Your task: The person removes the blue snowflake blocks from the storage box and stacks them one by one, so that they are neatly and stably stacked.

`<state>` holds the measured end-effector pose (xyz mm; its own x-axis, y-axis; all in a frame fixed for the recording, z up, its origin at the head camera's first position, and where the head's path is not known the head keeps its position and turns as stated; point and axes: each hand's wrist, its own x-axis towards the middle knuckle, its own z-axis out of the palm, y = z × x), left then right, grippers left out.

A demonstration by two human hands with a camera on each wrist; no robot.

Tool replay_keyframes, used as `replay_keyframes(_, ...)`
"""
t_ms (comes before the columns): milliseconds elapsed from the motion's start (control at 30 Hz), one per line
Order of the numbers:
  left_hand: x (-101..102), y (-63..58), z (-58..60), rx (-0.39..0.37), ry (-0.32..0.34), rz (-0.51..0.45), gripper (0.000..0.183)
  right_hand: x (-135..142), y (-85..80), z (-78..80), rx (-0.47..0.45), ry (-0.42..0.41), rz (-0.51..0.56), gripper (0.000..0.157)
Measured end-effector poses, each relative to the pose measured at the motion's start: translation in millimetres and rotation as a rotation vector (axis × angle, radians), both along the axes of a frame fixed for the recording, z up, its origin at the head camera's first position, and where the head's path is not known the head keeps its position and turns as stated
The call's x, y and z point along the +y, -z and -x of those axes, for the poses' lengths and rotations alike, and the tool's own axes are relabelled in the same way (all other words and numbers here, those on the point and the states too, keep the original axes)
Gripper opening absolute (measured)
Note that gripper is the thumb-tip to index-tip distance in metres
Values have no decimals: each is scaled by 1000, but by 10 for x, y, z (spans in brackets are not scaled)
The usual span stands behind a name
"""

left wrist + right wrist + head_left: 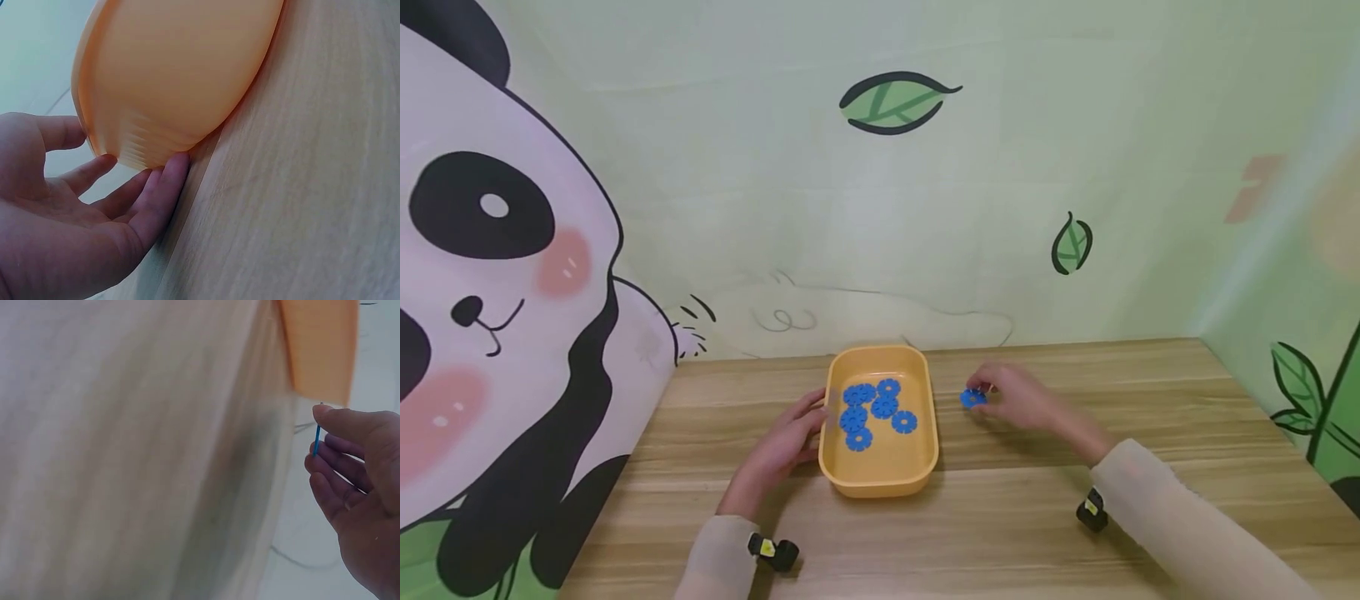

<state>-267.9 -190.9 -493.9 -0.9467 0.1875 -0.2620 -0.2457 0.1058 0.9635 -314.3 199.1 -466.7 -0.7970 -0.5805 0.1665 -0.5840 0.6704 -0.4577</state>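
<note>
A yellow-orange rectangular tray [880,481] sits on the wooden table, with several blue flower-shaped discs [904,422] lying in it, some overlapping. Along the tray's left side, my left hand [786,437] rests its spread fingers against the outer wall and rim. The left wrist view shows these fingertips touching the tray wall [181,69]. To the right of the tray, my right hand [1018,398] pinches one blue disc [973,398] just over the table. That disc [317,439] appears edge-on between thumb and fingers in the right wrist view.
The wooden tabletop [1037,517] meets a pale green wall covering [737,167] at the back. A large panda [542,292] is printed on its left part. Black wrist devices [775,552] sit at both sleeves.
</note>
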Motion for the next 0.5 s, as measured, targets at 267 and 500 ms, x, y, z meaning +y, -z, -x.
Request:
replay_keyframes(267, 4, 20, 2, -8, -1, 13, 56, 7, 183, 3, -19, -29, 2, 28)
replay_keyframes(500, 1, 17, 0, -7, -3, 8, 56, -1, 221, 11, -17, -28, -19, 29)
